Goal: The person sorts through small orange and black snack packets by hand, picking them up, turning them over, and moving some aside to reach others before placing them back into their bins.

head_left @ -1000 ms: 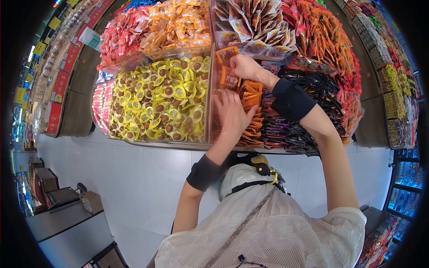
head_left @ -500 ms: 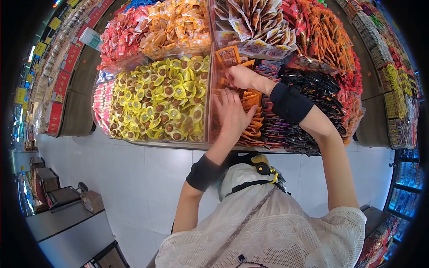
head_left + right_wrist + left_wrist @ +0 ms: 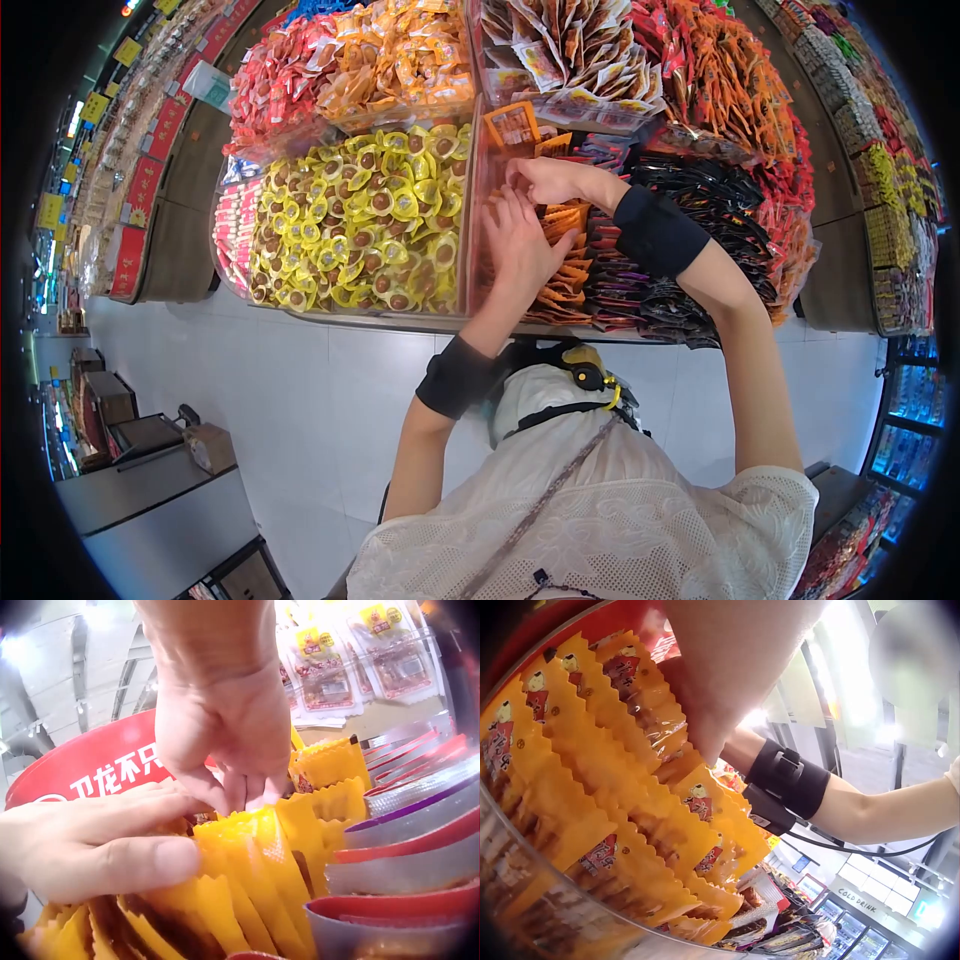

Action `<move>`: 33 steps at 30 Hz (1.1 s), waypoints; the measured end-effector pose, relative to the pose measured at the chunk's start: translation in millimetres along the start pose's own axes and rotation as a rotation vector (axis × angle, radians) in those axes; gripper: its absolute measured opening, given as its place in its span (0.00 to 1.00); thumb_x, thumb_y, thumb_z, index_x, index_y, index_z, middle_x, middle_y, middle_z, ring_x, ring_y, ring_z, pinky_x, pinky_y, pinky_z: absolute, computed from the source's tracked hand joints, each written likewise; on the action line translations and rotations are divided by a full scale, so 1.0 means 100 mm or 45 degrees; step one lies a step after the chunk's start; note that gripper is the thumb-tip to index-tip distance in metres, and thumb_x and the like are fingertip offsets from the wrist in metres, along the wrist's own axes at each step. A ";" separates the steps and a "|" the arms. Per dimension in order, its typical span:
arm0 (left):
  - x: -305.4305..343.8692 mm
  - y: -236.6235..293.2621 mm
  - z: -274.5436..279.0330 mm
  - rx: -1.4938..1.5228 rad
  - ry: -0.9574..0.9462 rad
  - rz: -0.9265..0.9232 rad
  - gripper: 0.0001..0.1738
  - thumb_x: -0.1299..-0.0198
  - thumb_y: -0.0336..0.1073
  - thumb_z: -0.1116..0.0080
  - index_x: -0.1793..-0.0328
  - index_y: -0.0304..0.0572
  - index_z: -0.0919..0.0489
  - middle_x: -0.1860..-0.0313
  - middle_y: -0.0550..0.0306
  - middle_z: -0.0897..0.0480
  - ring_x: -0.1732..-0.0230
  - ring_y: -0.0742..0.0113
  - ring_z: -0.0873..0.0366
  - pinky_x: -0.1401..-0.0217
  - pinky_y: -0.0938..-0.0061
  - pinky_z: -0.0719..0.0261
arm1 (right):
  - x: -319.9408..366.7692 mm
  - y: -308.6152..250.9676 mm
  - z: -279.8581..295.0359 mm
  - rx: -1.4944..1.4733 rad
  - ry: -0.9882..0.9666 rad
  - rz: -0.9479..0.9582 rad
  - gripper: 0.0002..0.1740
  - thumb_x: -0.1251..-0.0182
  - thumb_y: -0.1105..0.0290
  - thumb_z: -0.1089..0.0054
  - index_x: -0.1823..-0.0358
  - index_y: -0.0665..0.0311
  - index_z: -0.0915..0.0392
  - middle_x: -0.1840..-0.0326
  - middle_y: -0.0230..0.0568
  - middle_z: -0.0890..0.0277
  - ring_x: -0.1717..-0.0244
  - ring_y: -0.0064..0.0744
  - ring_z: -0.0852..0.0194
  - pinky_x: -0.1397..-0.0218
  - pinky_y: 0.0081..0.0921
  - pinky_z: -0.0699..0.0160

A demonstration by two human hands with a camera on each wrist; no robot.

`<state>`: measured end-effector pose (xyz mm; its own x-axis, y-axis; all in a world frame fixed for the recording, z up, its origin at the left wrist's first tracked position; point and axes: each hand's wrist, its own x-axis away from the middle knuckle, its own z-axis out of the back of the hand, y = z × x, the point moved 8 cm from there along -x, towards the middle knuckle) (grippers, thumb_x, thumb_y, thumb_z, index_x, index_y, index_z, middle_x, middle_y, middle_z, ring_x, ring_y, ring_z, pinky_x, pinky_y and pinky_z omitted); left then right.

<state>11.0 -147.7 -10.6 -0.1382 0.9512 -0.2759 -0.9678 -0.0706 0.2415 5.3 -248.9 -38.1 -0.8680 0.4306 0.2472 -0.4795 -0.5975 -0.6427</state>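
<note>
Can't see much of the actual grip from the head view. The left hand [image 3: 520, 250] covers most of the orange packets [image 3: 566, 285], and the right hand [image 3: 545, 180] has its fingertips sunk in between them. The right wrist view helps: its fingers [image 3: 236, 787] are curled down, pinching the zigzag top edges of the packets. The left hand lies with straight fingers pressed flat against the row, gripping nothing.

The packets stand upright in a clear bin, just right of the yellow sweets [image 3: 360, 220] and left of the dark packets [image 3: 640, 300]. The left wrist view is mostly blurry palm.

The packet print shows a little cartoon figure, but the text is too small to read. The red sign [image 3: 97, 776] behind reads 卫龙不只 and is cut off after that. Far back there's a COLD DRINK sign [image 3: 859, 900].
</note>
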 end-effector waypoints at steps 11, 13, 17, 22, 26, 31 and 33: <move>0.03 0.01 0.04 -0.016 0.134 -0.040 0.43 0.52 0.63 0.43 0.48 0.24 0.30 0.46 0.35 0.30 0.39 0.45 0.38 0.35 0.53 0.46 | 0.25 0.26 0.86 0.135 0.684 -0.005 0.10 0.45 0.74 0.50 0.62 0.64 0.24 0.62 0.50 0.22 0.57 0.50 0.25 0.56 0.40 0.26; 0.03 0.02 0.05 -0.019 0.137 -0.040 0.43 0.52 0.63 0.43 0.48 0.24 0.30 0.46 0.36 0.30 0.39 0.45 0.38 0.35 0.53 0.46 | 0.24 0.38 0.87 0.302 0.664 -0.071 0.12 0.47 0.77 0.52 0.61 0.67 0.25 0.63 0.50 0.22 0.58 0.48 0.24 0.55 0.37 0.26; 0.04 0.02 0.06 -0.024 0.122 -0.038 0.42 0.52 0.63 0.44 0.48 0.25 0.30 0.46 0.36 0.30 0.39 0.45 0.38 0.35 0.52 0.46 | 0.26 0.45 0.83 0.427 0.622 -0.204 0.13 0.49 0.78 0.51 0.61 0.67 0.25 0.62 0.49 0.22 0.57 0.51 0.25 0.53 0.39 0.27; 0.03 0.01 0.03 -0.028 0.106 -0.024 0.42 0.52 0.63 0.45 0.48 0.26 0.29 0.46 0.36 0.30 0.39 0.45 0.38 0.34 0.52 0.47 | 0.24 -0.11 0.65 0.501 0.580 0.123 0.11 0.49 0.78 0.49 0.62 0.67 0.25 0.62 0.50 0.23 0.55 0.52 0.28 0.53 0.41 0.29; 0.04 0.01 0.03 -0.039 0.074 -0.031 0.42 0.52 0.63 0.45 0.48 0.27 0.29 0.45 0.36 0.30 0.39 0.46 0.38 0.33 0.52 0.48 | 0.01 -0.19 0.44 0.704 0.480 -0.015 0.10 0.50 0.73 0.45 0.65 0.64 0.24 0.65 0.49 0.22 0.60 0.49 0.23 0.58 0.41 0.25; 0.04 0.01 0.02 -0.050 0.068 -0.018 0.42 0.51 0.63 0.45 0.48 0.26 0.29 0.45 0.37 0.30 0.39 0.46 0.39 0.33 0.52 0.49 | 0.04 -0.42 0.65 0.805 0.790 0.026 0.12 0.47 0.74 0.49 0.59 0.65 0.28 0.73 0.47 0.23 0.69 0.50 0.23 0.67 0.39 0.23; 0.04 0.01 0.03 -0.045 0.061 -0.006 0.42 0.51 0.63 0.46 0.48 0.26 0.30 0.45 0.37 0.30 0.39 0.47 0.39 0.33 0.52 0.49 | 0.08 -0.55 0.68 0.852 0.770 0.090 0.13 0.46 0.73 0.49 0.57 0.64 0.31 0.73 0.46 0.23 0.69 0.47 0.22 0.69 0.38 0.23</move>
<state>10.2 -143.5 -9.1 -0.1430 0.9362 -0.3211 -0.9751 -0.0778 0.2075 15.8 -259.2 48.6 -0.7731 0.5468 -0.3215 -0.5661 -0.8234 -0.0394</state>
